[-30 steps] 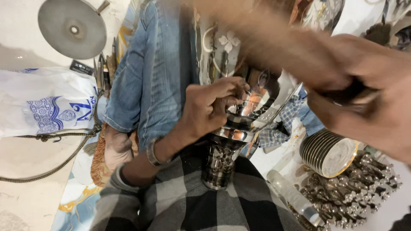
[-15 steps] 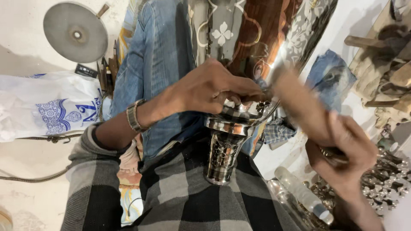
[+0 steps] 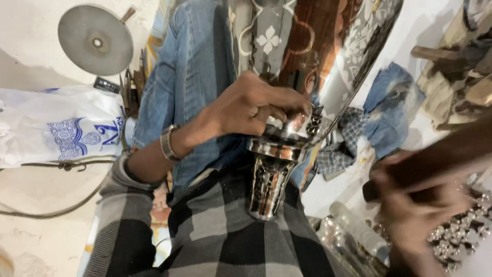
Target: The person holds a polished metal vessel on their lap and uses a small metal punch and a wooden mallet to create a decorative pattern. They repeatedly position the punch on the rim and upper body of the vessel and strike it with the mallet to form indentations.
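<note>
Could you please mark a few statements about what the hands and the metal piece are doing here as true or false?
1. The left hand rests on top of the shiny metal stand. True.
2. The right hand is sharp and still. False: it is blurred, at the right edge, apart from the stand.
3. The stand sits on a checked cloth. True.
4. The left wrist is bare. False: it wears a metal bracelet.
5. A round grey disc lies at the upper left. True.
</note>
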